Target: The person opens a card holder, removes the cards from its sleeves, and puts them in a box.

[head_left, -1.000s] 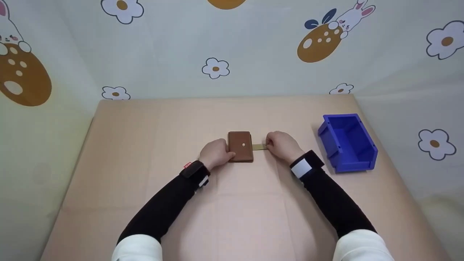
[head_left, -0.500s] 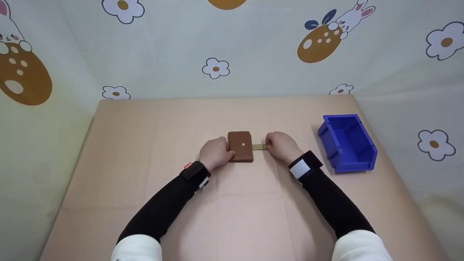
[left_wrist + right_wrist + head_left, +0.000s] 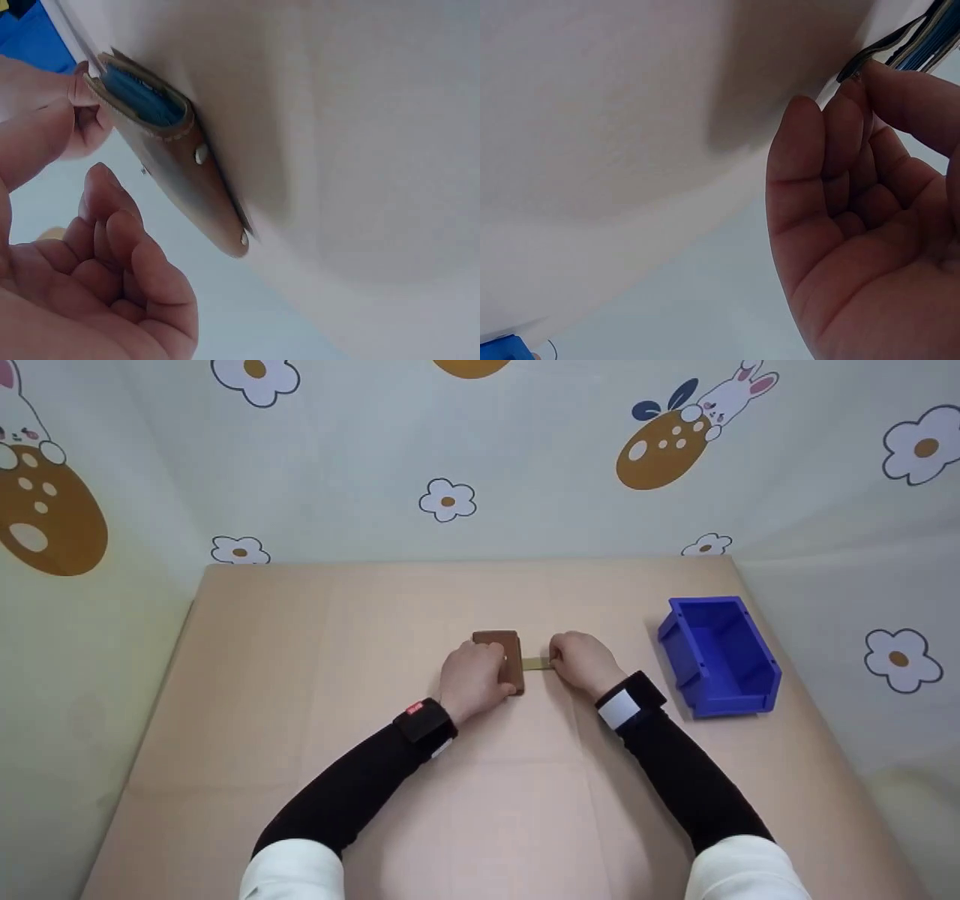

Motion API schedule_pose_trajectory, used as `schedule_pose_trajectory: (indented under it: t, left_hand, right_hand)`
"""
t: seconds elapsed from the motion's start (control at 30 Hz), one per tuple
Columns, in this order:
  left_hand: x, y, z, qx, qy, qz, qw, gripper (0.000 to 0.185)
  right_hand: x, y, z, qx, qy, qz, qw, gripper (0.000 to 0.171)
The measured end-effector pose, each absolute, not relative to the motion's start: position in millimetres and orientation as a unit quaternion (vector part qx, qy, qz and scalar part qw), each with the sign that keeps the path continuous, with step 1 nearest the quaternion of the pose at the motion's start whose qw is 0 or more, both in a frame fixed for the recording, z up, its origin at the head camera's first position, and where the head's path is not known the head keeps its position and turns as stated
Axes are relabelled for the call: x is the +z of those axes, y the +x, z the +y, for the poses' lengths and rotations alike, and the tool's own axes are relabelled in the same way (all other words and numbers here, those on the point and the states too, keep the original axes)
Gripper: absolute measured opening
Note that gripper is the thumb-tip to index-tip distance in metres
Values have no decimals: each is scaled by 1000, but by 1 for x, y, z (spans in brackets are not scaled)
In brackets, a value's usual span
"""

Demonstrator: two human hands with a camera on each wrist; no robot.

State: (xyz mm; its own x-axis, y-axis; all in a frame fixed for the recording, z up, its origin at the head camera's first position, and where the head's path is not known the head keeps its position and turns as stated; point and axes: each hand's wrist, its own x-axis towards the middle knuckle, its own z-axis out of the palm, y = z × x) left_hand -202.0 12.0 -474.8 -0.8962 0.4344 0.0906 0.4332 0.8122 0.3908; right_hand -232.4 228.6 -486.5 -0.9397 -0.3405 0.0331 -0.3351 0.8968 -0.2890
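Note:
A brown card wallet (image 3: 513, 660) lies on the table with a thin tan strap (image 3: 535, 664) sticking out to its right. My right hand (image 3: 586, 661) pinches the strap's end between thumb and fingertip; the right wrist view shows its dark tip at the fingers (image 3: 859, 82). Over the wallet's left part hangs my left hand (image 3: 472, 679), hiding much of its front and the snap. In the left wrist view the wallet (image 3: 180, 176) stands apart from that hand's loosely bent fingers (image 3: 154, 277), and blue inner sleeves (image 3: 142, 97) show at its open end.
An open blue plastic bin (image 3: 731, 703) stands on the right side of the table (image 3: 315, 660). Behind and at both sides hangs a pale curtain (image 3: 360, 457) printed with flowers and rabbits.
My left hand has left the wallet's left edge and shifted right over its front. The wallet, strap and right hand have stayed about where they were.

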Motion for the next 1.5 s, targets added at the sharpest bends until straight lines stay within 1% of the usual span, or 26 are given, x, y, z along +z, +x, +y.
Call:
schedule_pose_trajectory:
  t: [0.17, 0.53, 0.7, 1.17, 1.5]
  left_hand:
    - [-480, -203, 20, 168, 249, 954, -5, 36]
    - [-482, -202, 25, 105, 273, 956, -28, 33]
    - [-481, -204, 22, 122, 268, 955, -28, 35]
    - [-474, -201, 8, 185, 265, 944, -63, 32]
    - [-472, -199, -2, 182, 268, 940, -107, 25]
  right_hand:
    - [-487, -233, 228, -150, -171, 974, 8, 6]
    - [-486, -233, 226, -147, -153, 977, 22, 6]
    - [-487, -234, 227, -144, -155, 977, 20, 6]
    - [-485, -233, 228, -146, -163, 976, 19, 7]
    - [-486, -233, 227, -149, -162, 975, 17, 7]
